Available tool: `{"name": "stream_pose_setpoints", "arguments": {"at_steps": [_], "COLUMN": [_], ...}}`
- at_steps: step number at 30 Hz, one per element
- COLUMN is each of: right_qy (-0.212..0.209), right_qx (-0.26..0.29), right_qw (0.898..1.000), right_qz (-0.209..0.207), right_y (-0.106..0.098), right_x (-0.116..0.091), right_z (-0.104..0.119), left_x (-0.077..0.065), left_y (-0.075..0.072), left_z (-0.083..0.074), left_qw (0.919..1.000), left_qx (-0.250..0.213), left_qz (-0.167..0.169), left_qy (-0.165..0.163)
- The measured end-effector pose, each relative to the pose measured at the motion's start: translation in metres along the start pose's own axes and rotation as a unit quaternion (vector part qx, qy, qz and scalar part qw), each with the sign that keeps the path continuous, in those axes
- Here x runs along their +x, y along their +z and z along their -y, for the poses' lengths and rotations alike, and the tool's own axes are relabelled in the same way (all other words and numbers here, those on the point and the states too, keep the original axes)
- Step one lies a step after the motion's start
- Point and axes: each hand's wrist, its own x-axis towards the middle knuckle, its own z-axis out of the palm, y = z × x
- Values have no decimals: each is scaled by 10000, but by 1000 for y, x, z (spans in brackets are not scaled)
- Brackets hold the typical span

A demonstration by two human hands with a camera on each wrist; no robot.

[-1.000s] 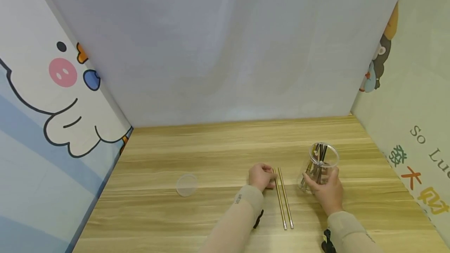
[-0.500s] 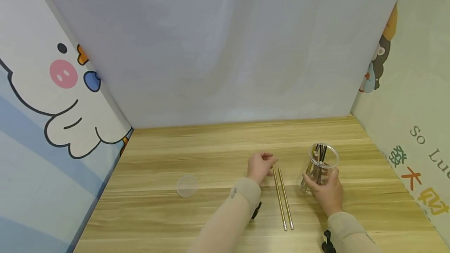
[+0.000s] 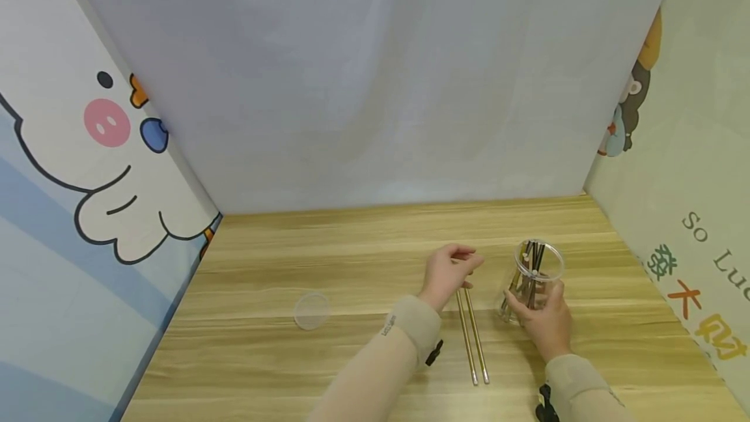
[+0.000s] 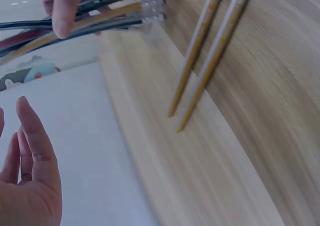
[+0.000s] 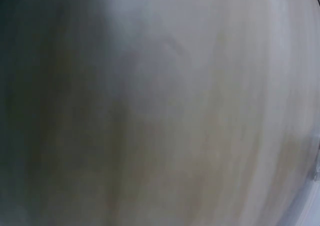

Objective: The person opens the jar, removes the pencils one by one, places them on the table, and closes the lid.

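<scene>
My right hand (image 3: 547, 324) grips a clear jar (image 3: 543, 276) from its near side, fingers and thumb round its lower wall. Inside stand several slim sticks (image 3: 530, 266), mostly black; in the left wrist view one is orange-yellow. Two slender gold sticks with silver near ends, like a pair of chopsticks (image 3: 473, 334), lie side by side on the table. Over their far ends hovers my left hand (image 3: 446, 275), fingers loosely bent and nothing in them. From the left wrist, that hand (image 4: 35, 186) shows apart from the sticks. The right wrist view is a blur.
A clear round disc (image 3: 312, 310), like a lid, lies to the left on the wood-grain table (image 3: 258, 357). A grey-white backdrop (image 3: 375, 83) rises behind the table. Printed cartoon panels flank it on the left (image 3: 105, 122) and right (image 3: 691, 148).
My left hand has come away from the left stick's far end, going up and away, then rightward over both sticks' tips. The right hand keeps its grip on the jar.
</scene>
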Motion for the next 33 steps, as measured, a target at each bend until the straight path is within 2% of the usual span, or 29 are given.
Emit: {"name": "stream_pose_setpoints", "arguments": {"at_steps": [10, 16, 21, 33], "right_qy": [45, 54, 109, 229], "right_qx": [29, 36, 31, -54], "right_qw": [10000, 9999, 9999, 9997], "right_qz": [34, 109, 129, 77], "right_y": [1, 0, 0, 0], "right_x": [2, 2, 1, 2], "right_z": [1, -1, -2, -1], "left_x": [-11, -13, -14, -12], "left_y": [19, 27, 34, 43], "left_z": [-18, -22, -26, -31], "left_qw": [9993, 9983, 9960, 9926], "left_qx": [1, 97, 251, 598], "left_qz": [223, 242, 448, 551], "left_qy": [314, 526, 731, 898]}}
